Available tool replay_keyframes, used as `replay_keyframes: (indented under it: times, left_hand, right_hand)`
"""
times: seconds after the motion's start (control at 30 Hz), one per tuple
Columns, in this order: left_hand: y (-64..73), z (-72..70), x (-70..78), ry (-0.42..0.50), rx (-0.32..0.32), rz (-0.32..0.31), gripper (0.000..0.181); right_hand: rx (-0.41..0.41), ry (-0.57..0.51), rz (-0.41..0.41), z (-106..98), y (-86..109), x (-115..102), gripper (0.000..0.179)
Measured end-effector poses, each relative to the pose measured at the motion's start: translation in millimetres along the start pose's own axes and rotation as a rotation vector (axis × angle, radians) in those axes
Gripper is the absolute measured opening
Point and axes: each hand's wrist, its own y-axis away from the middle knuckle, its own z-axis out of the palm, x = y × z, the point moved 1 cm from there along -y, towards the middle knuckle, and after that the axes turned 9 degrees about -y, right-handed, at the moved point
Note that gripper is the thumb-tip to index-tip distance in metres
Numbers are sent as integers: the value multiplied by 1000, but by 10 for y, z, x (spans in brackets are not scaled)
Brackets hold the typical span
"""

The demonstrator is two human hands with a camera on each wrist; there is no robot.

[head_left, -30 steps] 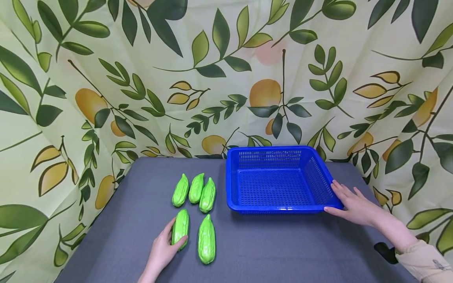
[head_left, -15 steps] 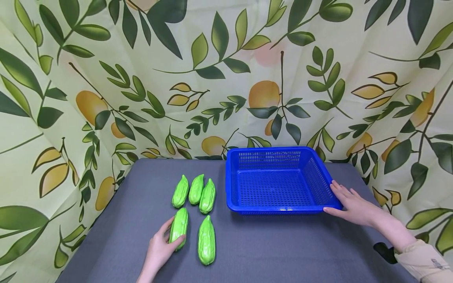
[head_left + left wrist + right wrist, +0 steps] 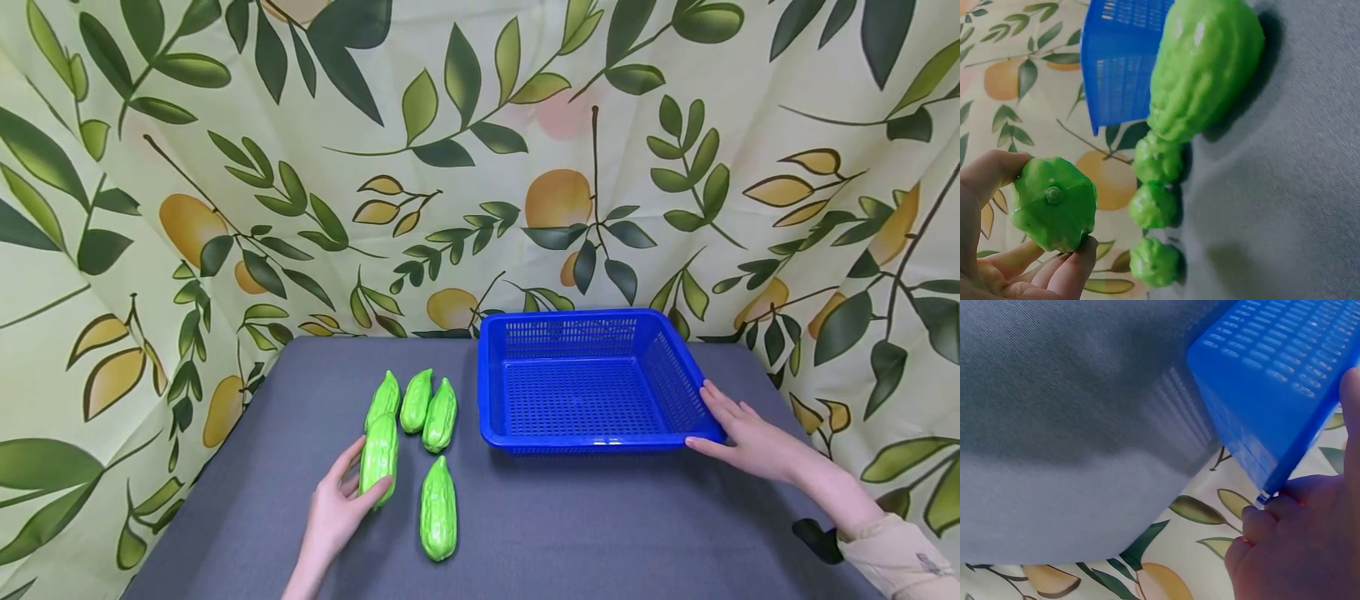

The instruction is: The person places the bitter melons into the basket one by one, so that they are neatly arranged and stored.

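Observation:
My left hand grips a light green bitter melon between thumb and fingers. In the left wrist view the held bitter melon is raised off the table, end toward the camera. Three other bitter melons lie behind it: one partly hidden by it, a middle one and a right one. Another bitter melon lies to the right, nearer the front. My right hand rests with extended fingers and thumb against the right rim of a blue plastic basket.
The basket has slotted walls and nothing inside. It stands at the back of a grey cloth-covered table. Leaf-and-fruit patterned cloth hangs behind and along both sides. A dark object shows by the right forearm.
My left hand has lifted the bitter melon and carried it slightly away from me, so it now overlaps the back left one. The right hand and basket have stayed put.

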Motion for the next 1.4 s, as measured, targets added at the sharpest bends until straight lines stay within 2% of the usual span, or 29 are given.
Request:
replay_keyframes:
  times: [0.2,0.4,0.6,0.8,1.13,1.4]
  left_hand:
    - [-11,10,89,49,-20,17,72]
    - [-103,-2,264,115,-30,44,71]
    - [-199,-57,414,114,-22,80,71]
    - [-286,-65,564,143,-51,110,71]
    - [-431,34,727,186,-85,115,71]
    - [-551,226,896,201,-143,161,71]
  right_hand:
    - [9,-31,-5,32,6,32,97]
    - [3,-36,0,26,-17,48,99]
    - [1,-28,-11,23,-24,47,98]
    - [3,-17,-2,26,-15,55,98]
    - [14,-9,-8,35,-9,66,98]
    - [7,-12,-10,30,-32,76,98]
